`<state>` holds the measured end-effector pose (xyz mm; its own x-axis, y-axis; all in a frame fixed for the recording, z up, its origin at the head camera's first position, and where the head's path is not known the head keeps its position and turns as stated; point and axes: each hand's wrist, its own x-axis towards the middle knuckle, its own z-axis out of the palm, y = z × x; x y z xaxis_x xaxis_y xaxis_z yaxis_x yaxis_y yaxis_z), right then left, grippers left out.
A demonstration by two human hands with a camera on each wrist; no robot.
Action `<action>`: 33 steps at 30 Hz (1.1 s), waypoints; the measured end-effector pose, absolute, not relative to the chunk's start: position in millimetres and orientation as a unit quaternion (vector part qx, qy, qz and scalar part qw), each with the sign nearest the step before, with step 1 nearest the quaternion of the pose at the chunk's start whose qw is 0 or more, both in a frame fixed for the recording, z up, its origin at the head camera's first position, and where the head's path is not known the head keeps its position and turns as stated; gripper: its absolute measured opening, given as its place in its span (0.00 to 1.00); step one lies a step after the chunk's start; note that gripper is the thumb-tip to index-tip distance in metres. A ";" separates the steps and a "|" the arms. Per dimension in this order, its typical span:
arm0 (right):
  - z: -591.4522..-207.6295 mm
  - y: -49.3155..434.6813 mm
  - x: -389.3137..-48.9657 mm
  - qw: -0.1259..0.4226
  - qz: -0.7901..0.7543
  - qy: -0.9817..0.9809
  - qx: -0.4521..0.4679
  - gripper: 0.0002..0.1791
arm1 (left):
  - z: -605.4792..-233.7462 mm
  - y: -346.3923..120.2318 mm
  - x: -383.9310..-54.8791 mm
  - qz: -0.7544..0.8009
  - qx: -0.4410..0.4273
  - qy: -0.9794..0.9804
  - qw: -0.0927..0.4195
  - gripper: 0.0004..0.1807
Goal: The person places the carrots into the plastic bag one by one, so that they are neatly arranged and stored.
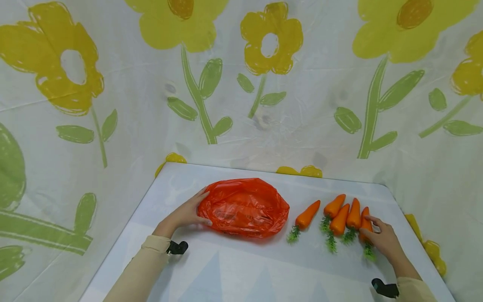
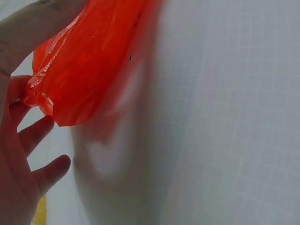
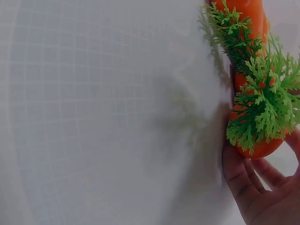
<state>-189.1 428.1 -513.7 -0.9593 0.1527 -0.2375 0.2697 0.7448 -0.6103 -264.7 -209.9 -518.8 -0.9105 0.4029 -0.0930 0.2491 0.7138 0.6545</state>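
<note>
The left hand cups the nine-o'clock end of the red bag on the bench while the right hand pinches the end carrot toward three o'clock, best lifted by its body, clear of neighbouring carrots.

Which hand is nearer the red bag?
Left. The left hand touches the red bag at its left side; the right hand is farther right, at the rightmost carrot.

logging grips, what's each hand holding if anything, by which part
Right hand: rightmost carrot, by orange body. Left hand: touches left end of red bag; grip cannot be told.
</note>
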 end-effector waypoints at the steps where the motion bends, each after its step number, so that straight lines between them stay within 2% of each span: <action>1: -513.8 428.0 -188.8 0.087 -0.338 0.930 0.112 0.43 | -519.4 -209.9 -264.5 0.331 0.176 0.920 0.114 0.64; 7: -513.7 426.4 -188.2 0.091 -0.337 0.930 0.118 0.43 | -521.4 -209.9 -263.5 0.325 0.172 0.923 0.110 0.64; 15: -511.9 423.9 -186.7 0.095 -0.344 0.925 0.128 0.44 | -528.0 -209.2 -264.5 0.327 0.154 0.923 0.136 0.65; 33: -513.0 422.8 -187.7 0.082 -0.358 0.920 0.136 0.43 | -537.6 -208.7 -263.5 0.314 0.149 0.929 0.127 0.66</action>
